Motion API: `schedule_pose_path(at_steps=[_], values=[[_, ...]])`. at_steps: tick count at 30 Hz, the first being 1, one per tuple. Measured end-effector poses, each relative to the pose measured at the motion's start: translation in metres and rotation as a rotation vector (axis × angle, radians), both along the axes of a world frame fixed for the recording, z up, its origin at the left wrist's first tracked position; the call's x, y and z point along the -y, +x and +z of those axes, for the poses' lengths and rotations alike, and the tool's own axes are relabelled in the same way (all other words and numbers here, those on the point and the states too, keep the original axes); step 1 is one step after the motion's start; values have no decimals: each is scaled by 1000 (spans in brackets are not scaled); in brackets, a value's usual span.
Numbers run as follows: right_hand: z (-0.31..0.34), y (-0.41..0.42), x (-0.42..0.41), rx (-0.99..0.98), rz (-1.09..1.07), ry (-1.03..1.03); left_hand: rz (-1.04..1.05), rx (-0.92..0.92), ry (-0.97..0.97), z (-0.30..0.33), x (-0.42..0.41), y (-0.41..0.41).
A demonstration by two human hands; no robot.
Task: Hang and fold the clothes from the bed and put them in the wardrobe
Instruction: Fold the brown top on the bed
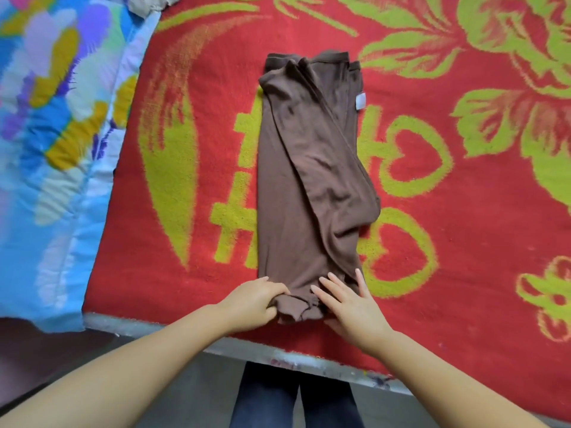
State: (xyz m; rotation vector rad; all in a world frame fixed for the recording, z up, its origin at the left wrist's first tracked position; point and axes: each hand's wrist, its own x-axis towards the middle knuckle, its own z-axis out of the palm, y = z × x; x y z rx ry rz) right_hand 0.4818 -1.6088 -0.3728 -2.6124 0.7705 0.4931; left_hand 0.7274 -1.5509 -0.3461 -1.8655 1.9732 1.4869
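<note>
Red blanket (432,211) with yellow-green floral and heart motifs covers the bed and fills most of the view; a blue patterned quilt (46,134) lies along its 9 o'clock side. A brown garment (306,180), already folded lengthwise into a narrow strip, lies at the centre, running from 12 o'clock to 6 o'clock, its near hem at the bed edge.

The left hand (250,304) has its fingers clamped on the hem at the strip's 7 o'clock corner. The right hand (349,304) rests flat on the 5 o'clock corner, fingers apart and pressing the cloth down.

Judgement: the step in hand is the crosswise fold. It should go well if both near corners are gripped evenly, the diagonal wrinkles are smoothed first, and the hem is carried straight to the far edge so the sides align.

A small white label (360,101) shows at 1 o'clock on the garment; no writing is legible.
</note>
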Motion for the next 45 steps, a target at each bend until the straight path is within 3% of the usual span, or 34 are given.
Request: schedule_pose_path(at_steps=[3,8,11,13,15,16,18,20,22,25,33,39,42,45], values=[[12,11,6,19,-76,97,172,-156,135,20,25,12],[50,38,86,213,-548,464,217,-393,337,37,94,44],[53,54,153,294,-666,480,427,-419,266,36,156,63],[44,68,185,341,-829,360,623,-306,33,25,196,71],[33,81,197,300,-934,152,675,49,-177,9,218,72],[34,88,193,310,-902,7,611,239,-278,3,217,68],[35,97,174,375,-693,-235,364,401,-540,-10,196,50],[29,97,142,318,-400,-268,31,409,-695,-26,159,28],[15,85,116,134,-191,-225,-239,448,-628,-44,121,17],[-2,59,118,-96,-110,-173,-225,496,-458,-61,105,21],[19,78,152,-321,-65,-11,-298,544,-528,-51,120,24],[43,73,137,-424,102,211,-338,533,-374,-20,86,16],[59,74,129,-503,163,432,-464,399,63,9,78,10],[84,81,155,-447,81,688,-343,94,315,30,112,25]])
